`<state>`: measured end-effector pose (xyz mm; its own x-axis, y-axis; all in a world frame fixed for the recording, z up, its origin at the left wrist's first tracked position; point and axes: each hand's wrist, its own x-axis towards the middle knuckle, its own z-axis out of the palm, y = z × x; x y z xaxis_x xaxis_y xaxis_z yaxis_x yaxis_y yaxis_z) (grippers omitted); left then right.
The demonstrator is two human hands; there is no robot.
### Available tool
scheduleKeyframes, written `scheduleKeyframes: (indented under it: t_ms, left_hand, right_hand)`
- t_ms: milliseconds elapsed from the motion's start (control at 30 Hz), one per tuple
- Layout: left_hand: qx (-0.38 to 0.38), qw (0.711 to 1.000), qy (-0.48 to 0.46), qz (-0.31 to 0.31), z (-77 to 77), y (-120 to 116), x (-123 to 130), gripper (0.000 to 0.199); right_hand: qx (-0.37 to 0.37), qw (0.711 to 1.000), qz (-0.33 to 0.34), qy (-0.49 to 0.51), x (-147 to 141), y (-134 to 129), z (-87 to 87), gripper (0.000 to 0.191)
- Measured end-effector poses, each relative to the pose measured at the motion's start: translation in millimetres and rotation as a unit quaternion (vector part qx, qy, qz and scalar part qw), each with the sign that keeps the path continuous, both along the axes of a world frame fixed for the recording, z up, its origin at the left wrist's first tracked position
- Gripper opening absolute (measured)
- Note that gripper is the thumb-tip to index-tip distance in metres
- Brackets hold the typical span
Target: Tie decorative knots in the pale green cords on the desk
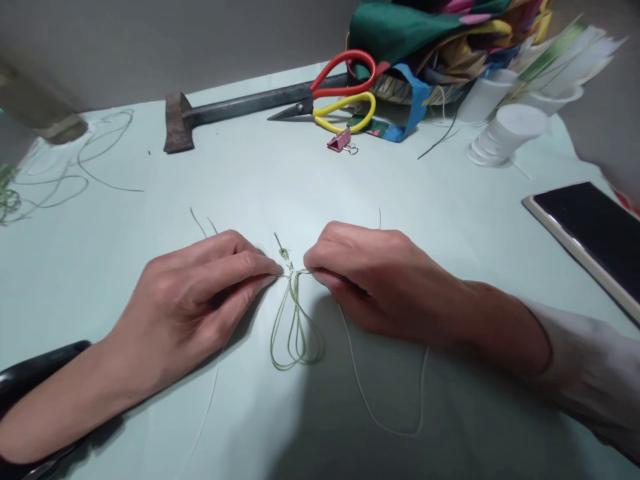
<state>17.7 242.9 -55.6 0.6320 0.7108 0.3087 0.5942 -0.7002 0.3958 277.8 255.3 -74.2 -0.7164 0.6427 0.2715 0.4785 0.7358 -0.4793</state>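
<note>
Between my two hands lies a small knotted piece of green and white cord (289, 264), with thin green cord loops (296, 333) hanging below it toward me. A pin or needle (277, 240) stands at its upper end. My left hand (205, 287) pinches a strand just left of the knot between thumb and forefinger. On the other side, my right hand (370, 273) is closed on a strand close to the knot. From under the right hand a thin white cord (360, 393) curves down over the table; another pale strand trails below the left hand.
At the back lie a hammer (240, 107), scissors (320, 100) with red and yellow handles, and a pink binder clip (341, 141). A basket of cloth (415, 40), a white thread spool (505, 137) and a phone (590, 233) are at the right. Loose green cord (85, 167) lies left.
</note>
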Motion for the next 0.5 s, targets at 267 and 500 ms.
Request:
scheduleKeyframes:
  t_ms: [267, 500]
  left_hand:
    - [-0.002, 0.999, -0.029, 0.021, -3.7, -4.6, 4.9, 0.015]
    - [0.005, 1.0, 0.01, 0.019, -2.5, -7.5, 4.3, 0.024]
  right_hand:
    - [-0.005, 1.0, 0.008, 0.0, -1.7, 1.6, -2.1, 0.021]
    - [0.009, 1.0, 0.023, 0.01, 2.9, -0.6, -2.9, 0.024]
